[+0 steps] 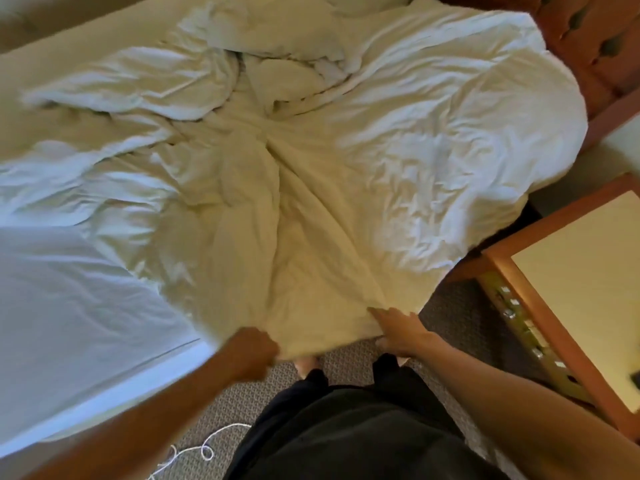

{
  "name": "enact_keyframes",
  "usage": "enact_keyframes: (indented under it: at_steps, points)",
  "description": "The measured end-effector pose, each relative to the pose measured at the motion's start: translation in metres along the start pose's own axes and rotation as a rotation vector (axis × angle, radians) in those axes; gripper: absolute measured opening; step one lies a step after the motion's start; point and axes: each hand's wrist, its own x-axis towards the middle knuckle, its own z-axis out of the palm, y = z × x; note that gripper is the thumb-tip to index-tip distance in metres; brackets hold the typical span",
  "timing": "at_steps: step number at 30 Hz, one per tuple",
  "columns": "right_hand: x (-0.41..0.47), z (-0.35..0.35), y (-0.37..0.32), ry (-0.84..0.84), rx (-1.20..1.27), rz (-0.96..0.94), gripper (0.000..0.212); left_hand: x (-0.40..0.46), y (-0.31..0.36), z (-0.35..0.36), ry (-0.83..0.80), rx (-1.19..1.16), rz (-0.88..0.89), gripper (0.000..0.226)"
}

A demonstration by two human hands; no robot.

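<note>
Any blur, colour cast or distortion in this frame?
Head view: the left hand gripping the duvet is motion-blurred, the right hand somewhat sharper; head view: light is mixed, bluish on the bare sheet, yellowish on the duvet's middle; head view: wide-angle bending at the edges.

Left hand and right hand grip rumpled duvet's edge.

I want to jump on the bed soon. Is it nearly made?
Not yet. Done: the white sheet lies smooth on the mattress. In hand: the left hand and the right hand grip the near edge of the duvet. Left: the duvet is bunched and wrinkled in the middle and leaves much of the sheet bare, so it needs pulling flat and even.
</note>
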Motion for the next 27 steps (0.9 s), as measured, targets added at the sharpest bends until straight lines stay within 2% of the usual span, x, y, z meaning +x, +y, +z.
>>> enact_keyframes:
  at_steps: [2, 4, 6, 8, 11, 14, 18, 22, 24, 27]
  points:
    - [0.001, 0.015, -0.047, -0.034, 0.022, -0.115, 0.083, 0.004, 0.029, 0.021, -0.053, 0.047, 0.127, 0.025]
    - [0.005, 0.028, -0.102, -0.077, 0.045, -0.196, 0.082, 0.01, 0.024, 0.029, -0.045, 0.026, 0.154, 0.028]
    - [0.009, 0.038, -0.146, -0.09, 0.08, -0.217, 0.067, 0.013, 0.001, 0.024, 0.023, -0.064, 0.14, 0.031]
    - [0.01, 0.035, -0.17, 0.016, 0.134, -0.213, 0.043, 0.01, -0.027, 0.012, 0.085, -0.074, 0.16, 0.028]
    - [0.006, 0.017, -0.175, 0.207, 0.206, -0.22, 0.019, 0.001, -0.066, -0.006, 0.087, 0.162, 0.143, 0.042]
    - [-0.005, 0.012, -0.173, 0.302, 0.234, -0.254, 0.018, 0.004, -0.114, -0.011, -0.019, 0.451, -0.004, 0.06]
    - [-0.024, 0.021, -0.173, 0.367, 0.25, -0.251, 0.026, 0.002, -0.177, -0.016, -0.018, 0.538, -0.148, 0.041]
    - [-0.039, 0.033, -0.176, 0.439, 0.299, -0.177, 0.036, -0.011, -0.192, -0.008, 0.129, 0.596, -0.114, 0.031]
    - [-0.045, 0.044, -0.176, 0.322, 0.382, -0.076, 0.039, -0.02, -0.182, 0.01, 0.227, 0.537, -0.066, 0.029]
    - [-0.05, 0.064, -0.179, 0.058, 0.37, 0.02, 0.051, -0.038, -0.159, 0.07, 0.219, 0.358, -0.075, 0.028]
